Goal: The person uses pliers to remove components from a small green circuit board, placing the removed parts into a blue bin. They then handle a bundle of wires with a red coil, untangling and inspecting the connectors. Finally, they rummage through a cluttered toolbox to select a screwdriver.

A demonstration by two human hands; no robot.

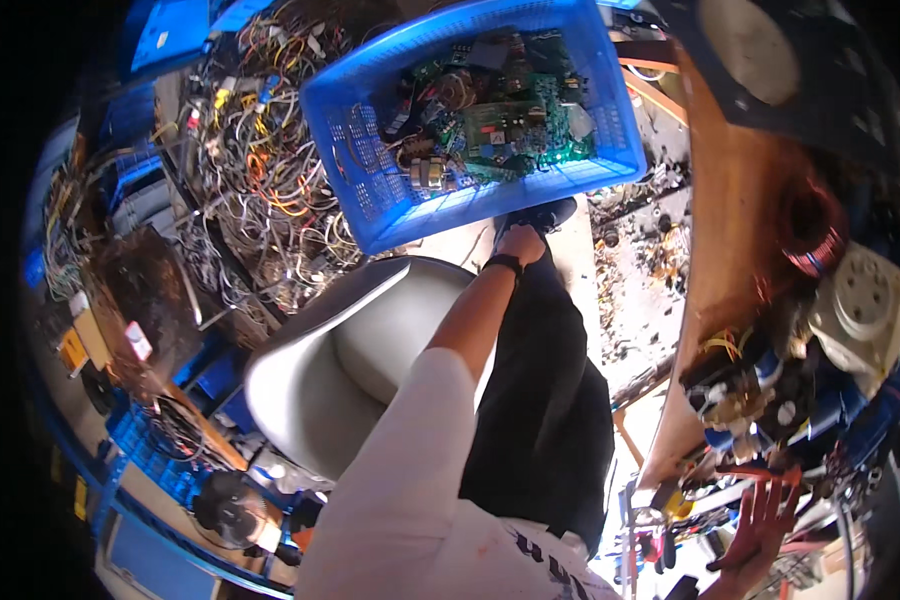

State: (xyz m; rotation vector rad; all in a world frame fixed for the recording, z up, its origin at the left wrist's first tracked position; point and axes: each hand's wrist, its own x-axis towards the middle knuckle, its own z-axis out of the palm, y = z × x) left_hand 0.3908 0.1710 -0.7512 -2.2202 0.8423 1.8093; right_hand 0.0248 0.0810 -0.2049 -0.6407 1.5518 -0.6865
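We had the blue basket (440, 216) lying crosswise just beyond our nearer left hand (522, 244) (whether clenched, we couldn't tell), our right hand (763, 520) spread well apart.

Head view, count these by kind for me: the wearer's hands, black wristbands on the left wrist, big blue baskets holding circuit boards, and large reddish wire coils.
Hands: 2 (left hand, right hand)
Black wristband: 1
Big blue basket holding circuit boards: 1
Large reddish wire coil: 1
Total: 5

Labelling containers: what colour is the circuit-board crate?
The crate is blue, best seen in head view.
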